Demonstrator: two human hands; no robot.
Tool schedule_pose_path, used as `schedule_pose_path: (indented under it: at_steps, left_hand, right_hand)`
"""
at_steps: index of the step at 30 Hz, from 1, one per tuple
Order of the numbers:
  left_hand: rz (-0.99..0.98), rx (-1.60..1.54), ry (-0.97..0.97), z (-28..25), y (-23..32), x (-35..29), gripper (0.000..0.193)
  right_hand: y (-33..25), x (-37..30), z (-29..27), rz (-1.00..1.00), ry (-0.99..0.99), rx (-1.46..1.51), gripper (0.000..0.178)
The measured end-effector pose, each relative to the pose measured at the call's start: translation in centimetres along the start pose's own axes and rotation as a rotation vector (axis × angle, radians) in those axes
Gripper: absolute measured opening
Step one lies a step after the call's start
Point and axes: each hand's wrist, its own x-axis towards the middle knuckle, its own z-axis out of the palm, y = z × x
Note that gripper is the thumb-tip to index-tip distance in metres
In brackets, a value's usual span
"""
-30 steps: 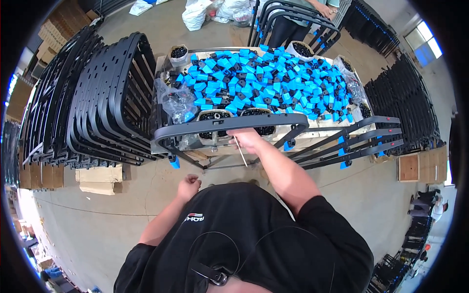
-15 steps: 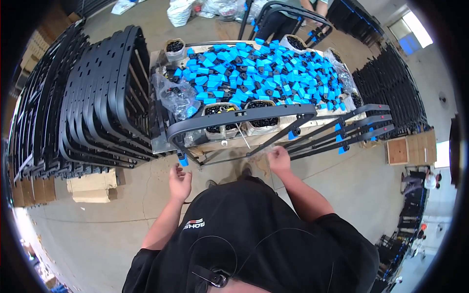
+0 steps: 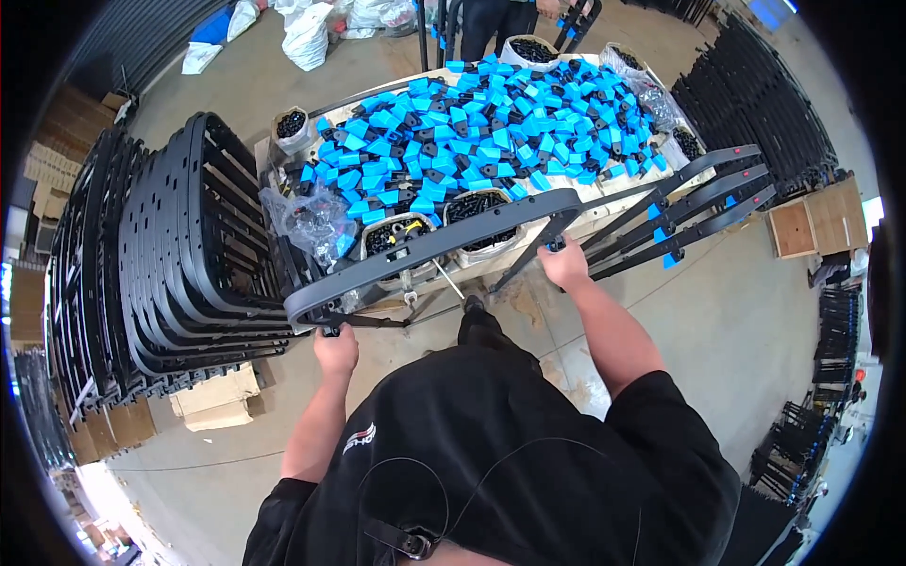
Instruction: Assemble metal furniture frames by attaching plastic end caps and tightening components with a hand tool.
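A black metal frame [image 3: 434,239] with rounded corners stands tilted against the near edge of the table, its left end lower and closer to me. My left hand [image 3: 337,350] is closed around the fitting at the frame's lower left corner; the fingers cover most of that part. At the frame's right end, my right hand [image 3: 566,267] grips a small dark fitting [image 3: 556,243] on its side. Behind the frame, a large heap of blue-and-black plastic clips [image 3: 472,132] covers the table. Tubs of black small parts [image 3: 482,209] sit along the near edge, one with a yellow-handled tool [image 3: 408,231].
Many black frames [image 3: 170,245] stand stacked at the left. More frames with blue clips [image 3: 703,203] lean at the table's right. A clear plastic bag [image 3: 316,222] lies on the table's left. Across the table stands another person [image 3: 495,28]. Cardboard [image 3: 217,401] lies on the floor.
Both hands, apart from the frame before, have closed on its two ends. The frame's left end has swung down and toward me, and my right hand has risen.
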Motion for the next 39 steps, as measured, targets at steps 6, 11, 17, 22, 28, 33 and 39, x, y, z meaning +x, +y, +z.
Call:
schedule_pose_path:
  at_steps: [6, 11, 17, 22, 28, 33, 39]
  left_hand:
    - [-0.302, 0.267, -0.210, -1.8, 3.8, -0.5, 0.022]
    - [-0.263, -0.404, -0.329, -2.5, 0.8, -0.4, 0.013]
    - [-0.752, -0.184, -0.415, -3.3, 5.2, -0.3, 0.023]
    - [-0.791, -0.198, -0.503, -5.9, 9.6, -2.0, 0.035]
    - [-0.489, -0.040, -0.339, -4.6, 5.9, -2.9, 0.030]
    - [0.173, 0.222, 0.229, 0.1, -1.5, -1.7, 0.052]
    - [0.381, 0.159, 0.086, -1.6, -3.8, -0.1, 0.058]
  right_hand:
    - [-1.2, 1.7, -4.2, -0.011, -0.519, -0.283, 0.037]
    - [-0.8, 0.6, -3.7, 0.111, -0.631, 0.708, 0.019]
    - [-4.3, 0.3, -8.0, 0.553, -0.804, 0.601, 0.029]
    - [-6.5, 1.5, -10.5, 0.705, -0.858, 0.562, 0.034]
    - [-4.8, 0.6, -8.2, 0.505, -0.783, 0.414, 0.032]
    - [1.3, -0.2, -1.4, 0.046, -0.276, 0.230, 0.051]
    - [1.1, -1.2, 0.8, -0.031, -0.032, 0.237, 0.072]
